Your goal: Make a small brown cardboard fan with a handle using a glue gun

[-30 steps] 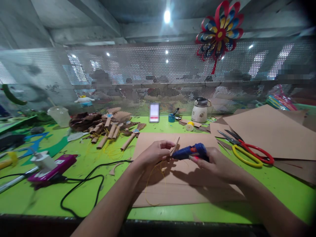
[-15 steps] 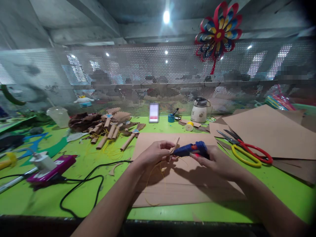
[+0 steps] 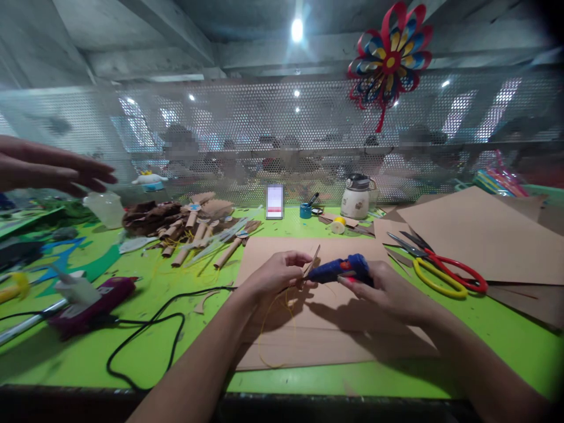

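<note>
My right hand point(image 3: 392, 289) grips a dark blue glue gun point(image 3: 339, 269), its nozzle pointing left. Between the fingers of my left hand point(image 3: 282, 271) is a small piece of brown card point(image 3: 315, 257), held edge-on. The gun's tip is right at this piece; whether they touch I cannot tell. Thin yellow string point(image 3: 261, 335) trails below my left hand. Both hands are over a stack of brown paper sheets point(image 3: 317, 346) on the green table. The gun's trigger is hidden by my fingers.
Another person's hand point(image 3: 53, 167) reaches in at far left. Translucent sticks point(image 3: 224, 236), blurred, are over the rolled paper pieces point(image 3: 202, 235). A black cord point(image 3: 145, 322) and purple power strip point(image 3: 94, 302) lie left. Scissors point(image 3: 440, 270) lie right; a phone point(image 3: 274, 201) stands behind.
Another person's hand has come in at the upper left, and translucent sticks have appeared over the rolled paper pieces. My own hands stay almost still, with the glue gun at the card piece.
</note>
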`<state>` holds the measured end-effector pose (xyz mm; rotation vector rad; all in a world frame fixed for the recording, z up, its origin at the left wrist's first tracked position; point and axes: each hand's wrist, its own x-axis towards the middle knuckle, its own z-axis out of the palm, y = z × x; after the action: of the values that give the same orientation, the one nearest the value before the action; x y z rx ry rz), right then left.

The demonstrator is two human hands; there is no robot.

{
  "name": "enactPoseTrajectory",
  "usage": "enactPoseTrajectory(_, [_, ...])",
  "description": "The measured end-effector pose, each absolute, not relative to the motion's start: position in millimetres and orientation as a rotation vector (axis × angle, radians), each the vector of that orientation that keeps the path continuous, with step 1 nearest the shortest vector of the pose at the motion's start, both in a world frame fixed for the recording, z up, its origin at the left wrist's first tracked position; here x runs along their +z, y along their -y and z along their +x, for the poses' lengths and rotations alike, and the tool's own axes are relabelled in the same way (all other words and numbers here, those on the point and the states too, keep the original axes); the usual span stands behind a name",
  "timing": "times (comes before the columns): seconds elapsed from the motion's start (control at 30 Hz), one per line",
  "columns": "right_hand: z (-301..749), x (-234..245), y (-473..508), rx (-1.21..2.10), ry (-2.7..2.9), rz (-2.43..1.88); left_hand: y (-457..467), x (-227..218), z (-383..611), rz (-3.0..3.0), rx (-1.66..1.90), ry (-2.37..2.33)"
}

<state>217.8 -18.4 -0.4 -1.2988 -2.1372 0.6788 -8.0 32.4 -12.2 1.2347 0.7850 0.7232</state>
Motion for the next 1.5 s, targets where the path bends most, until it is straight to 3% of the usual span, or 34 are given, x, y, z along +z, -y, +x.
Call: enactPoseTrajectory(1.5, [212.1,2.1,22.4,0.739,2.126,-1.233,-33.6,-12.7,-9.0,1.321,0.728,-0.813])
